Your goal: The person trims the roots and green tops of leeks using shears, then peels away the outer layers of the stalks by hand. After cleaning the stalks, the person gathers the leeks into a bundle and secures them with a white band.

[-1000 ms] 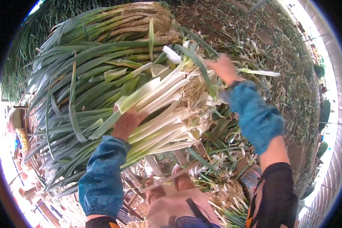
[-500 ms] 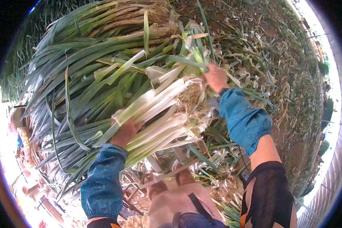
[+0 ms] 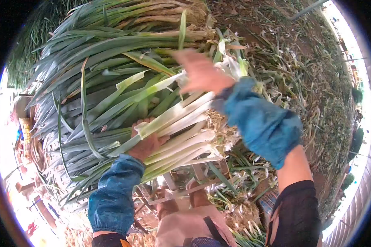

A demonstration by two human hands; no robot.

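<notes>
My left hand is closed around pale leek stalks on the near side of the pile, their rooty ends pointing right. Above these stalks, my right hand is blurred by motion, with its fingers stretched to the left and the thumb apart. I see nothing held in it. A peeled-looking pale green leaf lies just left of its thumb. Torn white and green leaf pieces lie just beyond the right hand.
A large heap of leeks with long green leaves fills the left and far side. Leaf scraps cover the ground to the right. Below the stalks are metal bars by my legs, and more roots and trimmings.
My right hand has swung left from beside the root ends to above the stalks, and its fingers have spread. My left hand stays on the stalks. The view has shifted slightly.
</notes>
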